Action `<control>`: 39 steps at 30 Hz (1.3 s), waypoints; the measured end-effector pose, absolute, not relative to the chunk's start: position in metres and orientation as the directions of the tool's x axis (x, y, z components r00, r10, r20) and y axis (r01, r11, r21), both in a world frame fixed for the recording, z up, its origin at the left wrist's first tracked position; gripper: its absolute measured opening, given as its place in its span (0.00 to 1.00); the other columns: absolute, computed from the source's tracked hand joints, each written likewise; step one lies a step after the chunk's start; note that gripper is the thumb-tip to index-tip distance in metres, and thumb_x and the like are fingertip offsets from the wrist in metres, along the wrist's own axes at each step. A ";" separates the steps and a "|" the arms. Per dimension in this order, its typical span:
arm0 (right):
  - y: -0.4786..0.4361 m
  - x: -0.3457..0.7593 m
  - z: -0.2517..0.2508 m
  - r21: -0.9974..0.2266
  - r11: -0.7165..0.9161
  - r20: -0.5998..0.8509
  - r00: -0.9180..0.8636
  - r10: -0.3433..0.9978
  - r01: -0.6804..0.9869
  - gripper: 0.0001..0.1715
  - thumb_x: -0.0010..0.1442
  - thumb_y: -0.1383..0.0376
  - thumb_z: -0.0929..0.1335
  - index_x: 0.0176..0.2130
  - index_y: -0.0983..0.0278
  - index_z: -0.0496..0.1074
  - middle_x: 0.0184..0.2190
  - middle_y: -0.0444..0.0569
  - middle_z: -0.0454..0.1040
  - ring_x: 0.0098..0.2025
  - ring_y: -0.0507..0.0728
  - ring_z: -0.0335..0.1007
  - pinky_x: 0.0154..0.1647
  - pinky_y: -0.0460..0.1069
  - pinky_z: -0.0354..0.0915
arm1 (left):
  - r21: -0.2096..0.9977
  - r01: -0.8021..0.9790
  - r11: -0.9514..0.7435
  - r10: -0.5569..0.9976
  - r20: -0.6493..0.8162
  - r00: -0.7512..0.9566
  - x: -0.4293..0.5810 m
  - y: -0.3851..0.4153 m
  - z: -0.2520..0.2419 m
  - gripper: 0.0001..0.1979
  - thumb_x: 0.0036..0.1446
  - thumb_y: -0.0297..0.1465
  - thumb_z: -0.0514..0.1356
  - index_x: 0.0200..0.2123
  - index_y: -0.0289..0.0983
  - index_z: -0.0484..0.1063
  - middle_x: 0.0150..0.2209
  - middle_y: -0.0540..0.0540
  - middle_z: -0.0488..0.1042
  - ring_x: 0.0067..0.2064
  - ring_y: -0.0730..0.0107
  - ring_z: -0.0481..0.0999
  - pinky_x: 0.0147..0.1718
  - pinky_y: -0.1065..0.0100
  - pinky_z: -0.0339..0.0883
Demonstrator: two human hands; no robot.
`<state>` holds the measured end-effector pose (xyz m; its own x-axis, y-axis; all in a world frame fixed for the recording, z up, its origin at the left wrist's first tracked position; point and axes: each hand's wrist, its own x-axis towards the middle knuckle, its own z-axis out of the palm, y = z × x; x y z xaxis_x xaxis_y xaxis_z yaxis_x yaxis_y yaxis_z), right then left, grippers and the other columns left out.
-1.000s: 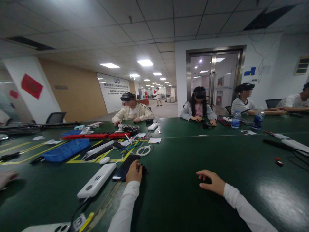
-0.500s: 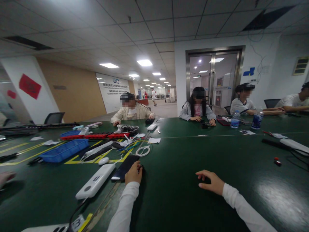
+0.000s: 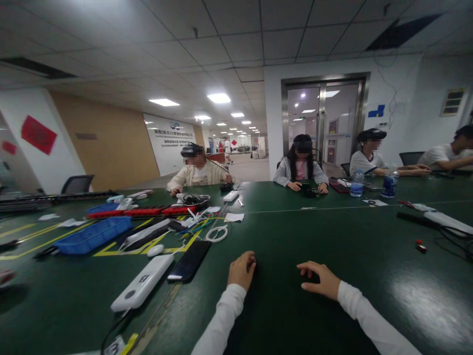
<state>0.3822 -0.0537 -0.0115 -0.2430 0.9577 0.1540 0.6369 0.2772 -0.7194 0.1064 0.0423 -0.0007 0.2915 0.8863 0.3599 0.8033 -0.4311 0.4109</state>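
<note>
My left hand (image 3: 242,269) rests on the dark green table (image 3: 332,231) with its fingers curled in; whether anything small and dark is under them I cannot tell. It lies to the right of a black phone (image 3: 190,260), apart from it. My right hand (image 3: 320,279) sits palm down a little further right, fingers bent and spread, covering a small dark thing that I cannot name. Both arms wear white sleeves.
A white power strip (image 3: 142,283) lies left of the phone, with a white cable coil (image 3: 217,233), coloured wires, a blue tray (image 3: 92,235) and red strips beyond. Several people with headsets sit along the far edge. A water bottle (image 3: 356,183) stands there.
My left hand has slid to the right, away from the phone's edge and closer to my right hand. The right hand has stayed in place.
</note>
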 end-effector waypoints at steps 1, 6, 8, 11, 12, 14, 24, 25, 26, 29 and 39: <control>-0.052 0.382 -0.013 -0.710 0.275 0.150 -0.243 0.958 0.649 0.28 0.48 0.55 0.67 0.49 0.58 0.60 0.39 0.45 0.67 0.39 0.56 0.62 0.42 0.52 0.57 | 0.398 0.777 -0.487 0.861 0.365 0.353 0.124 0.032 0.000 0.16 0.49 0.28 0.51 0.43 0.40 0.62 0.40 0.49 0.71 0.43 0.70 0.68 0.45 0.64 0.57; -0.045 0.382 -0.017 -0.663 0.343 0.197 -0.287 0.937 0.665 0.36 0.43 0.54 0.70 0.51 0.56 0.58 0.39 0.44 0.67 0.36 0.56 0.63 0.41 0.52 0.56 | 0.401 0.632 -0.663 0.748 0.355 0.560 0.194 -0.010 0.001 0.17 0.48 0.27 0.52 0.44 0.42 0.62 0.39 0.49 0.70 0.43 0.69 0.66 0.44 0.63 0.56; -0.044 0.382 -0.017 -0.650 0.351 0.204 -0.290 0.935 0.674 0.36 0.42 0.54 0.70 0.50 0.56 0.59 0.38 0.45 0.67 0.37 0.57 0.63 0.41 0.51 0.56 | 0.407 0.603 -0.686 0.727 0.347 0.592 0.208 -0.018 0.002 0.18 0.47 0.26 0.52 0.44 0.42 0.62 0.39 0.49 0.70 0.43 0.68 0.66 0.44 0.62 0.56; -0.044 0.381 -0.013 -0.648 0.338 0.187 -0.288 0.939 0.682 0.34 0.41 0.54 0.70 0.48 0.57 0.61 0.38 0.45 0.66 0.39 0.57 0.62 0.41 0.51 0.55 | 0.435 0.593 -0.677 0.733 0.332 0.593 0.214 -0.022 0.003 0.18 0.47 0.25 0.52 0.44 0.41 0.63 0.39 0.48 0.70 0.42 0.67 0.66 0.44 0.61 0.57; -0.044 0.380 -0.011 -0.650 0.331 0.179 -0.285 0.942 0.684 0.34 0.41 0.54 0.70 0.48 0.57 0.62 0.38 0.45 0.66 0.39 0.57 0.62 0.42 0.51 0.55 | 0.452 0.590 -0.669 0.740 0.328 0.587 0.214 -0.021 0.003 0.18 0.47 0.25 0.52 0.44 0.41 0.63 0.39 0.48 0.70 0.42 0.67 0.66 0.44 0.61 0.57; -0.045 0.379 -0.009 -0.656 0.313 0.167 -0.273 0.948 0.687 0.34 0.41 0.55 0.71 0.48 0.57 0.61 0.38 0.44 0.66 0.39 0.57 0.62 0.43 0.52 0.54 | 0.496 0.569 -0.656 0.749 0.334 0.573 0.213 -0.020 0.003 0.18 0.46 0.25 0.52 0.44 0.41 0.63 0.39 0.48 0.70 0.42 0.67 0.67 0.44 0.61 0.58; -0.054 0.378 0.001 -0.702 0.135 0.030 -0.160 0.987 0.700 0.36 0.41 0.55 0.70 0.50 0.53 0.59 0.42 0.45 0.63 0.45 0.61 0.57 0.43 0.54 0.56 | 0.864 0.137 -0.484 0.868 0.494 -0.051 0.171 0.020 0.025 0.13 0.45 0.31 0.56 0.38 0.37 0.64 0.34 0.47 0.71 0.39 0.71 0.71 0.43 0.62 0.63; -0.056 0.377 0.002 -0.713 0.116 0.016 -0.149 0.989 0.691 0.36 0.42 0.55 0.70 0.50 0.53 0.59 0.42 0.45 0.63 0.46 0.62 0.56 0.44 0.54 0.56 | 0.887 0.074 -0.456 0.873 0.462 -0.157 0.162 0.027 0.028 0.14 0.44 0.31 0.58 0.38 0.37 0.64 0.34 0.47 0.71 0.38 0.71 0.71 0.42 0.62 0.64; -0.057 0.377 0.003 -0.721 0.102 0.004 -0.143 0.990 0.686 0.36 0.41 0.55 0.70 0.50 0.53 0.58 0.43 0.45 0.62 0.47 0.62 0.56 0.44 0.54 0.56 | 0.901 0.016 -0.434 0.870 0.423 -0.253 0.153 0.034 0.030 0.15 0.43 0.31 0.59 0.37 0.37 0.63 0.34 0.47 0.70 0.37 0.71 0.72 0.42 0.62 0.64; -0.060 0.376 0.007 -0.723 0.092 -0.015 -0.149 0.989 0.685 0.38 0.41 0.54 0.71 0.50 0.53 0.58 0.44 0.46 0.61 0.47 0.63 0.55 0.46 0.55 0.55 | 0.921 -0.114 -0.372 0.844 0.284 -0.454 0.134 0.049 0.028 0.18 0.39 0.30 0.61 0.37 0.36 0.62 0.31 0.48 0.69 0.33 0.72 0.73 0.40 0.62 0.65; -0.057 0.375 0.007 -0.658 0.170 0.044 -0.188 0.981 0.733 0.37 0.41 0.54 0.70 0.50 0.55 0.59 0.40 0.46 0.64 0.43 0.60 0.59 0.44 0.54 0.56 | 0.845 0.122 -0.521 0.843 0.487 0.228 0.187 -0.004 0.013 0.15 0.51 0.31 0.50 0.44 0.38 0.57 0.38 0.46 0.65 0.36 0.71 0.72 0.39 0.62 0.66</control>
<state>0.3754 -0.0574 0.0072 -0.1877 0.9813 0.0437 0.7333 0.1696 -0.6584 0.1866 -0.0044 0.0129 0.2282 0.8432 0.4867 0.1216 -0.5206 0.8451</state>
